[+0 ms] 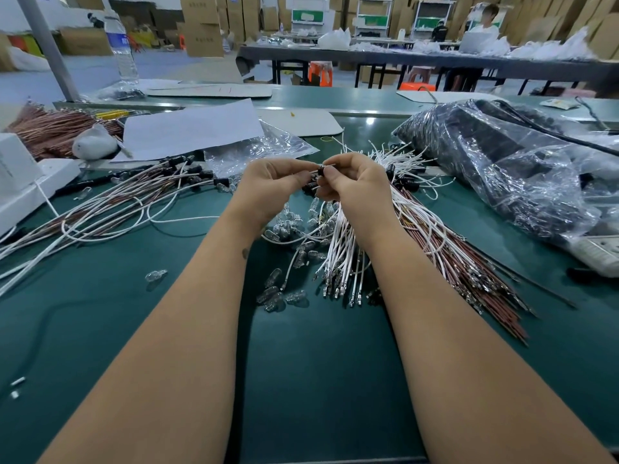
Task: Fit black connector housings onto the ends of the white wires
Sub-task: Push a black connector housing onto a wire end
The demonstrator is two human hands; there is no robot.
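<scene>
Black and small, the connector housing (321, 170) sits pinched between the fingertips of both hands, raised above the green table (100, 329). The left hand (268, 185) curls thumb and forefinger onto it; the right hand (355, 182) grips its other side. A bundle of white wires (341, 252) hangs below the right hand.

matt green table (134, 329), glossy crinkled plastic bag (502, 169), clear glass bulbs (273, 296)
</scene>
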